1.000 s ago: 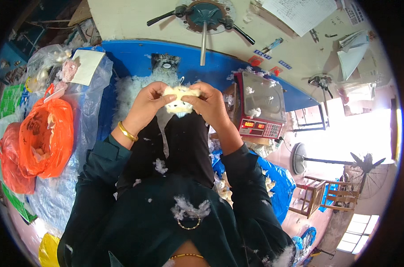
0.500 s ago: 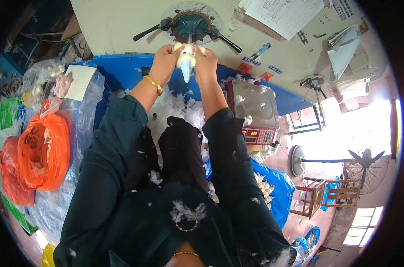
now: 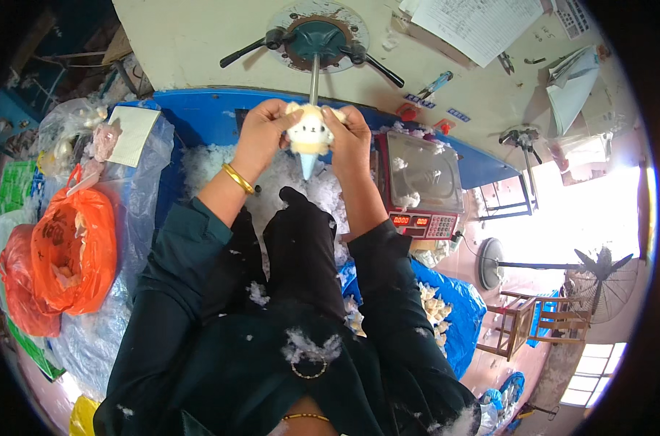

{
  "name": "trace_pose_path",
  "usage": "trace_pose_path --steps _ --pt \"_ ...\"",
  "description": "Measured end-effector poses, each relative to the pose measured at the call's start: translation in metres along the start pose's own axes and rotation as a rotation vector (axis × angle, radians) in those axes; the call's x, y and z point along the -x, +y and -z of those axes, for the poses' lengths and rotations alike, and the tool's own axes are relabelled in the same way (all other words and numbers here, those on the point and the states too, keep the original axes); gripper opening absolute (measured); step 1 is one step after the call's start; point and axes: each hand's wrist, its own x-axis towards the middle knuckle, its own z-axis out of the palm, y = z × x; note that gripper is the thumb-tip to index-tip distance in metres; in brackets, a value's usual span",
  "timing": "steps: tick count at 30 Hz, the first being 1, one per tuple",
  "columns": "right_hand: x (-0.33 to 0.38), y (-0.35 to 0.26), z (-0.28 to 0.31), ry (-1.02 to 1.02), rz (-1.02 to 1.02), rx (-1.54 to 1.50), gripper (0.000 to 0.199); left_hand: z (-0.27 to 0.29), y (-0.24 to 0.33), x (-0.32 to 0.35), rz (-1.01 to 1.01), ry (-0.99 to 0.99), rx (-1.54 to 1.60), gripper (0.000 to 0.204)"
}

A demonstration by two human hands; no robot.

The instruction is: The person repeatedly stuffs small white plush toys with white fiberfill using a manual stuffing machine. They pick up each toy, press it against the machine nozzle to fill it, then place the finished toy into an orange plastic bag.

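Between my hands is a small cream plush toy (image 3: 310,131) with round ears, a little face and a pale blue pointed piece (image 3: 308,166) hanging below it. My left hand (image 3: 263,134) pinches its left side by the ear. My right hand (image 3: 351,138) grips the other side the same way. Just above the toy's head ends a thin metal tube (image 3: 314,80), which comes from a dark green round machine fitting (image 3: 317,45) with two black handles. Whether the tube's tip is still inside the toy is hidden.
White stuffing fluff (image 3: 221,171) fills the blue tray below my hands. A red-framed digital scale (image 3: 424,185) stands right. Orange plastic bags (image 3: 75,251) lie left. Several plush pieces (image 3: 433,312) rest on blue sheeting. Papers (image 3: 475,25) and pliers (image 3: 505,64) lie on the machine top.
Both hands have drawn the plush toy toward me, down along the tube, so more of the metal tube shows. The toy's face is now in plain view.
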Motion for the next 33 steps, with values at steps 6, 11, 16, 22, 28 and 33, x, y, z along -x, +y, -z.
trace_pose_path --steps 6,11,16,22,28,33 --pt "0.010 -0.006 0.011 -0.018 -0.091 -0.093 0.014 0.002 -0.010 0.006 -0.038 -0.021 -0.047 0.017" --pt "0.036 -0.014 -0.019 0.081 -0.075 -0.142 0.010 0.018 -0.012 0.000 -0.104 0.000 -0.149 0.013" --pt "0.042 -0.007 -0.026 0.154 0.015 -0.163 0.011 0.022 -0.009 -0.001 -0.221 0.019 -0.215 0.016" --pt "0.004 -0.001 -0.005 0.192 -0.049 -0.249 0.014 -0.010 0.001 0.043 -0.235 0.028 -0.359 0.052" --pt "0.000 -0.003 -0.010 0.299 -0.025 -0.144 0.016 -0.032 -0.007 0.052 -0.502 0.006 -0.695 0.083" --pt "0.039 -0.009 -0.026 0.240 0.203 -0.076 0.013 -0.022 0.000 0.061 -0.222 -0.139 -0.291 0.076"
